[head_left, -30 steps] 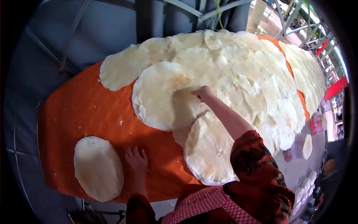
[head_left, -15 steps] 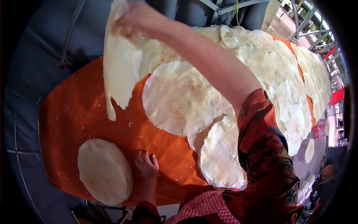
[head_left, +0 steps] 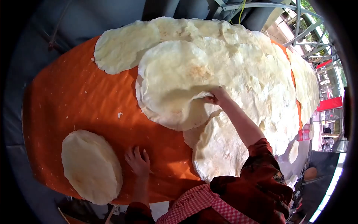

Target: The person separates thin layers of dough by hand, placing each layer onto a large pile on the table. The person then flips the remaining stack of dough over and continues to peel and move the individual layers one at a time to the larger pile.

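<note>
Large, thin, round flatbreads overlap across an orange cloth [head_left: 82,100]. My right hand [head_left: 219,96] pinches the raised edge of a round flatbread [head_left: 169,71] near the middle of the spread, and that sheet creases where it is held. Fingers slightly apart, my left hand [head_left: 137,160] rests on the cloth without holding anything. Just left of it lies a neat stack of round flatbreads [head_left: 91,168]. Closer to my body, right of the left hand, sits another flatbread pile [head_left: 220,153]. A single flatbread [head_left: 125,46] lies flat at the far left end of the spread.
More overlapping flatbreads [head_left: 261,86] cover the right side, with another row [head_left: 302,82] beyond a strip of orange cloth. Dark grey sheeting [head_left: 112,15] borders the far side. Metal frame bars [head_left: 257,5] stand at the upper right. White crumbs dot the cloth.
The sheet that hung from my right hand at the far left now lies flat there. My right hand has moved right and nearer, onto another flatbread's edge. My left hand stays on the cloth.
</note>
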The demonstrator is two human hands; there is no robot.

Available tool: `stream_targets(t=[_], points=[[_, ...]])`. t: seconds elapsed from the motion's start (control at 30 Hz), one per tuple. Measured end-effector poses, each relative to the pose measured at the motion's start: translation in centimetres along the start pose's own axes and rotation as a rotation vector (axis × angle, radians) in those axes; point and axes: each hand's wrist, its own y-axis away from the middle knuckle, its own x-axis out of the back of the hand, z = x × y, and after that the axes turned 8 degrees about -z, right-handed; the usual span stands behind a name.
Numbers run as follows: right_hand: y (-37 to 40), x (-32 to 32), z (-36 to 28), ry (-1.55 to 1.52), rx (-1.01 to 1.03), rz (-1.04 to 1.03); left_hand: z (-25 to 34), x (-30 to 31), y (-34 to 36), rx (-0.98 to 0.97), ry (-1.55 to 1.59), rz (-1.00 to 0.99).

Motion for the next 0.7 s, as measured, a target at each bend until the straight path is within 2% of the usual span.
stream_targets(t=[0.07,0.1,0.13,0.27,0.37,0.4,0.47,0.53,0.57,0.6,0.67,0.7], points=[[-0.8,1.4,-1.1,0.23,0.03,0.116,0.1,0.0,-0.1,-0.009,-0.004,0.003],[0.0,0.0,-3.2,0.258,-0.027,0.188,0.0,-0.1,0.2,-0.006,-0.024,-0.005],[-1.0,-0.2,-3.9,0.113,-0.041,0.131,-0.2,-0.4,0.2,-0.007,-0.042,-0.012],[-1.1,0.0,-6.5,-0.063,0.126,-0.136,0.6,0.1,0.2,0.021,-0.014,-0.021],[3.0,0.1,-5.7,-0.175,0.101,0.021,0.0,-0.2,0.4,-0.003,0.003,-0.023],[1.5,3.3,-3.2,-0.076,0.084,-0.085,0.2,-0.2,0.5,-0.003,-0.006,-0.019],[1.1,4.3,-0.5,0.635,0.124,0.176,0.4,0.3,0.4,0.004,-0.037,-0.011],[-0.9,5.7,1.4,1.13,0.416,0.401,0.0,-0.3,0.4,0.006,-0.041,0.002],[-1.4,5.8,1.9,1.158,0.534,0.5,-0.2,-0.6,0.6,0.007,-0.044,0.004],[-1.6,5.5,1.6,1.166,0.547,0.509,-0.2,-0.3,0.7,0.017,-0.03,-0.005],[-2.5,5.6,0.9,0.994,0.399,0.423,0.0,-0.1,0.3,0.013,0.007,-0.015],[-3.1,5.7,0.8,0.872,0.424,0.471,0.0,0.0,0.2,0.012,0.009,-0.012]])
